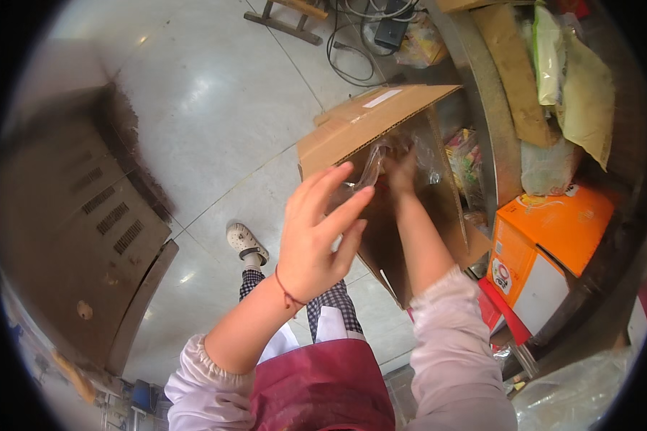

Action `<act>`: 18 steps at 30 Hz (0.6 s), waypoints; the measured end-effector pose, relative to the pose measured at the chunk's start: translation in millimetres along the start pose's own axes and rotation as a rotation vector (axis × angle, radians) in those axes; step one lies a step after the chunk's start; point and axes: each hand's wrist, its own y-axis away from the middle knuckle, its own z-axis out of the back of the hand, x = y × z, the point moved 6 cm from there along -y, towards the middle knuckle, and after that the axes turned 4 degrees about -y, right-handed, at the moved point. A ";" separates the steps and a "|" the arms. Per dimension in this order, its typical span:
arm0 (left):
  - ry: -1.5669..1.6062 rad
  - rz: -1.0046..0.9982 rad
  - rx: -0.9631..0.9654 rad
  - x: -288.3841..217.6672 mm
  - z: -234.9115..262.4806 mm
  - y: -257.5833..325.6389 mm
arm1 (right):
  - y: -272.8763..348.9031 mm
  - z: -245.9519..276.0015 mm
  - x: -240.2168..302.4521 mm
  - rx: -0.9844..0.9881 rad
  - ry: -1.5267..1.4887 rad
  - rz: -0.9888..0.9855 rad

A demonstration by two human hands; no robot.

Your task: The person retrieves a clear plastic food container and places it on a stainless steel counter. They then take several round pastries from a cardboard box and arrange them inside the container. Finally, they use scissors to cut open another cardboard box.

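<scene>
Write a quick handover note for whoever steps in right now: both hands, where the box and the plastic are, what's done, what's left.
Left hand: open, fingers spread, at the near edge of the clear crinkled plastic bag; whether it grips is unclear.
Right hand: reaching inside the open brown corrugated cardboard box, on the plastic; grip hidden.
Box: tipped on its side above the pale tiled floor, opening toward the person, beside an orange and white carton.
Done: box is open, plastic partly at its mouth.
Left: plastic is not yet clear of the box.
</scene>
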 end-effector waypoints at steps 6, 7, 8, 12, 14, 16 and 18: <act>0.086 0.340 -0.244 13.2 67.2 80.5 | 106.8 45.3 104.7 -0.021 -0.016 -0.161; 0.102 0.396 -0.272 16.0 78.3 98.9 | 118.0 43.4 123.9 0.006 -0.138 -0.136; 0.073 0.386 -0.275 15.7 89.3 116.0 | 131.0 33.8 138.2 0.117 -0.355 -0.174; 0.017 0.402 -0.311 14.2 134.2 181.4 | 177.9 -22.1 197.2 0.605 -0.854 -0.261; 0.026 0.430 -0.335 4.8 151.3 211.0 | 203.8 -56.4 217.0 0.756 -0.919 -0.278; 0.037 0.435 -0.386 -1.3 174.6 232.7 | 229.6 -96.6 230.9 0.798 -0.879 -0.260; 0.026 0.457 -0.464 -8.1 197.3 254.3 | 266.0 -136.5 241.8 0.856 -0.863 -0.283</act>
